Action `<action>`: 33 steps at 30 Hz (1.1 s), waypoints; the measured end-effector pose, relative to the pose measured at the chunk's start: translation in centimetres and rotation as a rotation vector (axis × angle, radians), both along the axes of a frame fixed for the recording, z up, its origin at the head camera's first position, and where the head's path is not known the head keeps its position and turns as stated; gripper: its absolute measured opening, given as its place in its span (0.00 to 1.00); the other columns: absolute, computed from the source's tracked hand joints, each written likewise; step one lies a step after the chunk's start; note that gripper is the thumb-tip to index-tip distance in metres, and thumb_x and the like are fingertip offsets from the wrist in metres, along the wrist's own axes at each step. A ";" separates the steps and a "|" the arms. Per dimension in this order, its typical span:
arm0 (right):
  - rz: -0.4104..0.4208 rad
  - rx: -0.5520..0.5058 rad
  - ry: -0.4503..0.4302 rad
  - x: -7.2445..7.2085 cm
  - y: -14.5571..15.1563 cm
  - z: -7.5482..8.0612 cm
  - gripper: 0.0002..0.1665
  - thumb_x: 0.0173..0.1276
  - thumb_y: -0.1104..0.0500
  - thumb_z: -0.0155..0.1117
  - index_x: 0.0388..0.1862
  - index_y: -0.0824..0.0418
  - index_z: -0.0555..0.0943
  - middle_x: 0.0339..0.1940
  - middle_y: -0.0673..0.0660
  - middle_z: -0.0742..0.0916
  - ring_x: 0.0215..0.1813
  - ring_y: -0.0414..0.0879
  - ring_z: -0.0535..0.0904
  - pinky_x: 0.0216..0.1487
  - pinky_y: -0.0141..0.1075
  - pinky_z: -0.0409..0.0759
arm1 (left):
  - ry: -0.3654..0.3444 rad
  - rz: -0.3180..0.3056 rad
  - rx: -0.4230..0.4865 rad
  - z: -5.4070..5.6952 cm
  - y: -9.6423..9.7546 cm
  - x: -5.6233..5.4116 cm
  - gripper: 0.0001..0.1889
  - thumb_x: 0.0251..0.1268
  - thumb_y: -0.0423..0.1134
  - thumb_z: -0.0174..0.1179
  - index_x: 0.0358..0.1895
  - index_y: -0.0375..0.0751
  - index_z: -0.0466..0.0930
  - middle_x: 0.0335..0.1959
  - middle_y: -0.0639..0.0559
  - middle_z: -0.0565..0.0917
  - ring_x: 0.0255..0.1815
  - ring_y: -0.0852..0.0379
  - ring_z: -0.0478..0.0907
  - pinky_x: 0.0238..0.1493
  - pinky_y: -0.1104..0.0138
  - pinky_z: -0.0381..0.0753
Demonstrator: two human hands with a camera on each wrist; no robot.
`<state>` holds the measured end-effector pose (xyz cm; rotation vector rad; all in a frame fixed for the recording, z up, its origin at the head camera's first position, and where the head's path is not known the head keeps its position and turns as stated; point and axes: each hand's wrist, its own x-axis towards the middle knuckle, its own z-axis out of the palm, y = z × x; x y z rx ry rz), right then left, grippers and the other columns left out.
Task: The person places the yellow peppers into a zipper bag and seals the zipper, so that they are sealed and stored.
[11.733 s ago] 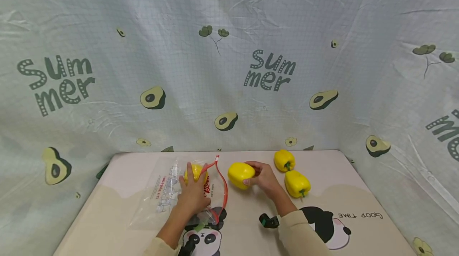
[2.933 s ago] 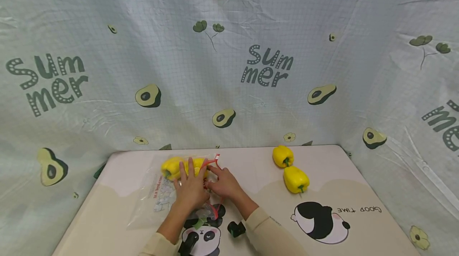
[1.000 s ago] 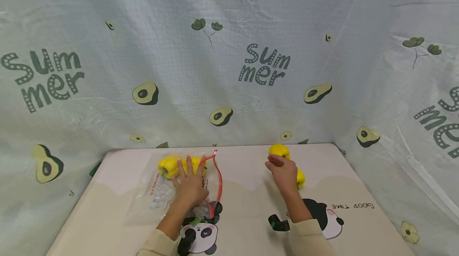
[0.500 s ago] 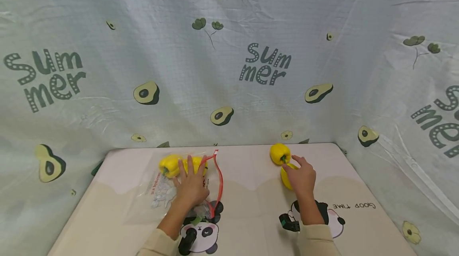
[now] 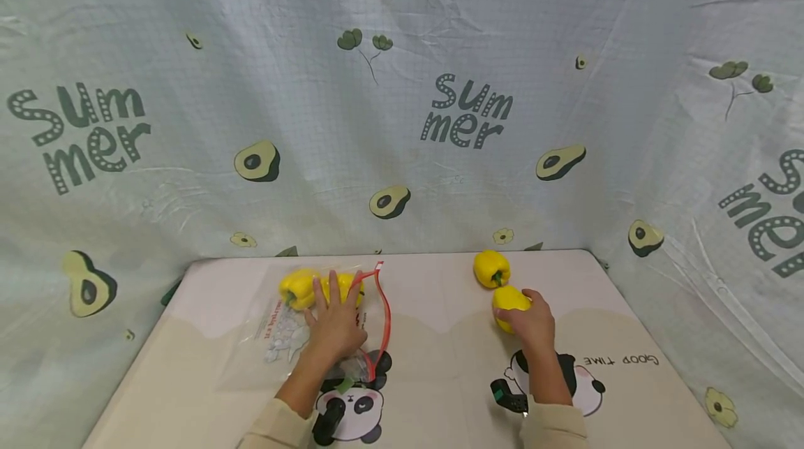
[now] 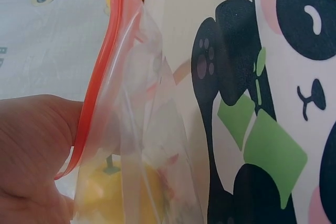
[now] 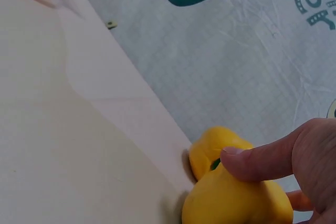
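My left hand [image 5: 336, 330] rests with spread fingers on a clear plastic zip bag [image 5: 248, 362], close to its red-edged mouth [image 5: 386, 320]. Two yellow bell peppers lie inside: one pepper [image 5: 298, 288] to the left, the other pepper [image 5: 342, 286] partly under my fingers. At the right, my right hand [image 5: 535, 327] grips a yellow bell pepper [image 5: 510, 300], thumb on one side and fingers on the far side. Just behind it sits another yellow bell pepper [image 5: 491, 267], green stem facing me. The right wrist view shows my thumb pressed on the gripped pepper [image 7: 236, 200].
The pale table [image 5: 440, 379] carries printed pandas [image 5: 352, 414] and lettering. A printed curtain [image 5: 352, 121] hangs behind its back edge and along the sides. A small black device [image 5: 510, 396] sits at my right wrist.
Earlier my right hand held a pepper beside the bag; that pepper now lies inside. In the last second the right hand has moved over the nearer pepper and gripped it. Left hand stays put.
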<state>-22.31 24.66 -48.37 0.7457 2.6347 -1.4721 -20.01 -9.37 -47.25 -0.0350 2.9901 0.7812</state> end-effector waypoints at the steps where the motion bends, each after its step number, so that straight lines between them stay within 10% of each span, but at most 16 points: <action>1: -0.008 -0.001 0.004 0.0 -0.1 0.0 0.51 0.66 0.57 0.72 0.82 0.65 0.58 0.79 0.74 0.65 0.72 0.70 0.64 0.79 0.66 0.64 | 0.001 0.000 0.001 0.0 0.0 0.0 0.56 0.51 0.31 0.71 0.85 0.55 0.52 0.87 0.34 0.37 0.85 0.24 0.25 0.73 0.19 0.40; 33: 0.181 -0.126 0.126 0.2 -4.3 0.3 0.47 0.53 0.66 0.79 0.75 0.62 0.74 0.72 0.69 0.75 0.66 0.64 0.71 0.75 0.63 0.70 | -0.049 -0.003 0.045 0.4 -0.4 0.0 0.59 0.48 0.30 0.73 0.85 0.57 0.50 0.88 0.35 0.35 0.85 0.26 0.23 0.72 0.19 0.38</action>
